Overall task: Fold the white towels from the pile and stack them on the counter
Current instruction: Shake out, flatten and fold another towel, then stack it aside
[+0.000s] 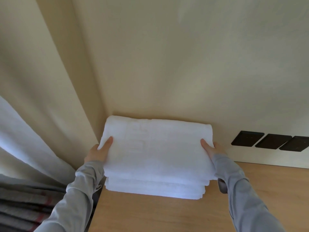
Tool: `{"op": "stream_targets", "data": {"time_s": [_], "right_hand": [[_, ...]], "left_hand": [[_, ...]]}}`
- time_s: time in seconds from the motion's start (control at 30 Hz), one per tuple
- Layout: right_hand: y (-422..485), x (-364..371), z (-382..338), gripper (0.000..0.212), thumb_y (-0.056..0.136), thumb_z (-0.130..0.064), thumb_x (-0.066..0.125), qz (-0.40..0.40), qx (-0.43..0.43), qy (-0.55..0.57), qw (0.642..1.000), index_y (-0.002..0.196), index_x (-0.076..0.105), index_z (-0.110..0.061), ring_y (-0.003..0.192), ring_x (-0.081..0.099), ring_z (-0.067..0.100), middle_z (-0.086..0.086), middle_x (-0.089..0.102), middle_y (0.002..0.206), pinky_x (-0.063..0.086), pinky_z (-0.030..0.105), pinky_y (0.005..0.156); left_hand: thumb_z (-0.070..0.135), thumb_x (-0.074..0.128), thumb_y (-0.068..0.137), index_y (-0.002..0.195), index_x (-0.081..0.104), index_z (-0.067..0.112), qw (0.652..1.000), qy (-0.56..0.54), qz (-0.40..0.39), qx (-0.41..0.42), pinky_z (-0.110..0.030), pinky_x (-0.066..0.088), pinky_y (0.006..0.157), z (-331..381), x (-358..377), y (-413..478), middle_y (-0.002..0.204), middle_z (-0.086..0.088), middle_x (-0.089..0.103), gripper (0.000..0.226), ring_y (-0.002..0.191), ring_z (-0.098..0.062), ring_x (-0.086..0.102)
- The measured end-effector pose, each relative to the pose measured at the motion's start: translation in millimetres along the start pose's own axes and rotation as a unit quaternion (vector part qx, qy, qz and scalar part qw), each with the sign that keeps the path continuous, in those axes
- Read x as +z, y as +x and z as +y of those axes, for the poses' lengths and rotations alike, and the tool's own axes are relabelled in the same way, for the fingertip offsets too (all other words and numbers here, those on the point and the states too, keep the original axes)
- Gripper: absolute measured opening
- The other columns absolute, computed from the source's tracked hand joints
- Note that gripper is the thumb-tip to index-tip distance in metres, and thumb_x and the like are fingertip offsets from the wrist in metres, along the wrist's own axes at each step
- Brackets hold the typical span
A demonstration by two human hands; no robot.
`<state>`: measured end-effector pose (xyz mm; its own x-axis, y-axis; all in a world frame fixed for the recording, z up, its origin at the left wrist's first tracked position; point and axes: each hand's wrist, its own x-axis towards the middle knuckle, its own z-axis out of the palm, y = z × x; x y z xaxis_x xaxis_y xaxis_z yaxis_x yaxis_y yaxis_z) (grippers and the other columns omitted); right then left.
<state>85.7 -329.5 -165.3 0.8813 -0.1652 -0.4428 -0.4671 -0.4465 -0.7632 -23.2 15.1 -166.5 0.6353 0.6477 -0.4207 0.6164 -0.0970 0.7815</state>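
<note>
The one camera sits on my head, looking forward and down from close range at my left hand [97, 154] and right hand [211, 149], which grip the folded towel [155, 148] at mid-frame. Its wide angle takes in the wooden counter [158, 215] below my hands and the cream wall [184, 64] beyond them. It also reaches the curtain [25, 131] outside my left hand and the black wall plates [270, 141] past my right.

I've got both hands, left hand [97, 152] and right hand [211, 148], gripping the top folded towel [155, 148] on the stack [155, 190], mid-frame on the counter [167, 215].
</note>
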Motion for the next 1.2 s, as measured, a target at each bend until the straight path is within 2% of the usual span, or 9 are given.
{"op": "stream_targets", "data": {"time_s": [0.1,0.2,0.27,0.37,0.47,0.53,0.73,0.97,1.2], "right_hand": [[-10.8,-2.2,-2.9,0.057,0.085,-0.054,0.054,0.058,-0.015,-0.064,0.996,0.117,0.047,-0.008,0.082,0.05,0.024,0.008,0.054,0.099,0.038,0.035,0.077],[-23.0,1.0,-6.6,0.054,0.086,-0.043,0.057,0.202,-0.109,-0.186,0.955,0.122,0.042,-0.006,0.111,0.044,0.034,0.017,0.046,0.124,0.04,0.043,0.088],[-42.3,15.3,-16.6,0.043,0.089,-0.028,0.052,0.285,-0.249,-0.248,0.892,0.124,0.048,-0.003,0.118,0.044,0.038,0.02,0.048,0.129,0.041,0.049,0.089],[-72.0,59.1,-36.3,0.037,0.086,-0.023,0.044,0.269,-0.467,-0.286,0.792,0.11,0.065,-0.004,0.115,0.057,0.034,0.016,0.062,0.12,0.044,0.055,0.092],[-73.7,91.2,-44.6,0.047,0.098,-0.032,0.031,0.106,-0.43,-0.364,0.819,0.141,0.037,-0.015,0.142,0.022,0.018,0.003,0.029,0.152,0.01,0.046,0.115],[-51.0,85.5,-40.8,0.052,0.099,-0.04,0.022,0.083,-0.402,-0.406,0.816,0.148,0.016,-0.025,0.145,0.003,0.01,-0.006,0.008,0.158,-0.004,0.042,0.116],[-3.8,30.9,-9.5,0.054,0.096,-0.046,0.021,0.092,-0.338,-0.393,0.85,0.148,0.017,-0.029,0.143,0.007,0.005,-0.01,0.014,0.156,0.0,0.034,0.117],[8.7,36.0,-5.4,0.053,0.097,-0.043,0.025,0.082,-0.332,-0.376,0.861,0.147,0.023,-0.023,0.143,0.013,0.007,-0.008,0.021,0.154,0.002,0.034,0.116],[3.7,30.5,-10.3,0.054,0.098,-0.043,0.02,0.058,-0.321,-0.399,0.857,0.149,0.015,-0.024,0.143,0.006,0.005,-0.01,0.011,0.156,0.001,0.035,0.118]], "left_hand": [[0.058,0.051,0.085,0.12,0.047,0.01,0.985,0.099,0.102,0.094,-0.041,0.04,0.082,2.0,-0.9,-9.9,0.115,-0.015,0.055,0.06,0.098,-0.036,0.052],[0.039,0.054,0.091,0.129,0.049,0.003,0.88,0.182,0.24,0.366,-0.05,0.044,0.089,5.6,12.4,-43.3,0.127,-0.024,0.053,0.053,0.111,-0.044,0.052],[0.044,0.032,0.094,0.134,0.05,0.008,0.813,0.291,0.198,0.464,-0.052,0.039,0.1,17.0,36.5,-63.7,0.137,-0.02,0.049,0.057,0.124,-0.04,0.048],[0.048,0.009,0.097,0.15,0.015,0.026,0.804,0.401,0.072,0.433,-0.042,0.001,0.117,29.6,73.6,-77.0,0.159,-0.005,0.008,0.058,0.146,-0.024,0.005],[0.045,0.013,0.098,0.15,0.002,0.03,0.802,0.425,0.073,0.413,-0.039,-0.007,0.116,29.5,85.4,-62.0,0.159,0.001,-0.005,0.055,0.146,-0.017,-0.006],[0.05,0.011,0.096,0.149,-0.002,0.034,0.796,0.442,0.063,0.409,-0.04,-0.007,0.116,32.2,74.4,-43.2,0.158,0.009,-0.008,0.057,0.145,-0.011,-0.007],[0.062,0.002,0.087,0.146,-0.007,0.044,0.809,0.449,0.003,0.378,-0.038,-0.01,0.117,26.6,48.4,-6.6,0.155,0.02,-0.011,0.062,0.142,-0.002,-0.015],[0.062,0.002,0.086,0.147,-0.001,0.043,0.807,0.461,0.003,0.369,-0.037,-0.011,0.117,26.8,55.5,0.4,0.156,0.021,-0.005,0.064,0.143,-0.002,-0.011],[0.054,0.012,0.094,0.148,-0.002,0.04,0.816,0.439,-0.03,0.376,-0.033,-0.01,0.117,31.1,45.7,2.4,0.156,0.018,-0.01,0.057,0.142,-0.001,-0.012]]}}
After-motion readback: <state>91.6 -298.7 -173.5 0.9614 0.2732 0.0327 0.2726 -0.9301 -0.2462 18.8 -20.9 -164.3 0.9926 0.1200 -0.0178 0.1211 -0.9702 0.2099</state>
